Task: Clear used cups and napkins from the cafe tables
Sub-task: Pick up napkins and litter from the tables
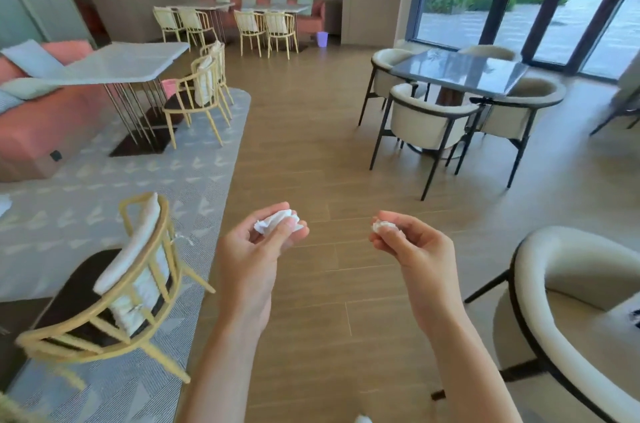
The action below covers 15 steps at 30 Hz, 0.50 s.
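Currently pinching a crumpled napkin [277, 220] in left hand [258, 242], smaller wad [381, 226] in right hand [414, 242]; purple bin [322, 39] far ahead, nearer left.

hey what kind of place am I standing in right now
Most likely a cafe or lounge seating area: several dining tables with chairs, such as the dark table by the windows, a pink bench sofa, and crumpled napkins in the left hand and right hand.
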Motion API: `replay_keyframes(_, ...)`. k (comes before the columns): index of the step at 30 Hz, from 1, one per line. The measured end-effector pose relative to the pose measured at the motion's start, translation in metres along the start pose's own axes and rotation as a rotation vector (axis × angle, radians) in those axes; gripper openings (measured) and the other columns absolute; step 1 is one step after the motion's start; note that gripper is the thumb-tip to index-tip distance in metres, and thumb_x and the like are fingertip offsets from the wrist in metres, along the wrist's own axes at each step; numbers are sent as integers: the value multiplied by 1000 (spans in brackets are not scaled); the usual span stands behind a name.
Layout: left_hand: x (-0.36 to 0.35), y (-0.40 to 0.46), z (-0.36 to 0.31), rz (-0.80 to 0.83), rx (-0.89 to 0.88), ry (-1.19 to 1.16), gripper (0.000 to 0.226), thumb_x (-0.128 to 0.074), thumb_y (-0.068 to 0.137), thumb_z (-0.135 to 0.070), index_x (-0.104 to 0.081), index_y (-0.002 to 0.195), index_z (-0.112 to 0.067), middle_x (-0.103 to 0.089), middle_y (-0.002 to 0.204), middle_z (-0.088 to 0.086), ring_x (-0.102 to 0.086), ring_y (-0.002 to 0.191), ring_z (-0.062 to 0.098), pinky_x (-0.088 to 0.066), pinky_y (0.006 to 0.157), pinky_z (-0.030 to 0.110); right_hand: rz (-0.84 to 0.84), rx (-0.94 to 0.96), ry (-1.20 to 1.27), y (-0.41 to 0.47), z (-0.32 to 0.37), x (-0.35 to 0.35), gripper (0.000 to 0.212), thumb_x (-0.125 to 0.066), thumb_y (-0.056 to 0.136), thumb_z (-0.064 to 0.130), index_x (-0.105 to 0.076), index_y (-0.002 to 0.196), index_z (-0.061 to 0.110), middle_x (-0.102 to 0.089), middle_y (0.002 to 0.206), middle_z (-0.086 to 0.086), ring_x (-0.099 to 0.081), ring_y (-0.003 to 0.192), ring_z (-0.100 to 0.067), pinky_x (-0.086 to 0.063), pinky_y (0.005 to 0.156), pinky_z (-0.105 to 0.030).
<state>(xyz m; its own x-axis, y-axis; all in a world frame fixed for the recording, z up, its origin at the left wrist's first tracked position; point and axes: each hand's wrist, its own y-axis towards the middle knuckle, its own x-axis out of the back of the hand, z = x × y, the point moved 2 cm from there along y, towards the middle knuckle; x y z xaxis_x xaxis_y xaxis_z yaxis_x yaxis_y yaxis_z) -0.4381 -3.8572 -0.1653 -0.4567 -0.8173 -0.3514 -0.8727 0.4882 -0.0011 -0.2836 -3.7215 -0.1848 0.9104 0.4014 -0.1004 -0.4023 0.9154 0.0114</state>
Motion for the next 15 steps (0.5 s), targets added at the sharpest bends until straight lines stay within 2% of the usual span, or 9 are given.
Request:
replay_keyframes(5,-22,104,35,-24,20,25,16,-75,87,2,-76,102,-5,-77,90,12,-78,81,28,-59,72,20,-14,-37,23,112,-32,-34,11,-73,92,7,-81,94,15,-79,87,-2,-73,75,-9,-58,97,-46)
replay_keyframes(10,-65,232,44,-88,-20,35,14,-73,88,4,-74,101,-1,-71,99,24,-77,79,28,-60,73,22,75,-31,40,256,-33,-92,11,-73,92,10,-81,93,18,-79,86,-3,-74,76,-11,-58,98,-47)
replay_keyframes(15,-130,347,36,-51,-68,11,12,-73,89,0,-75,101,-2,-75,92,16,-78,81,33,-60,73,23,162,11,40,382,-9,-138,12,-73,91,13,-82,91,21,-79,89,-3,-74,77,-13,-60,90,-37)
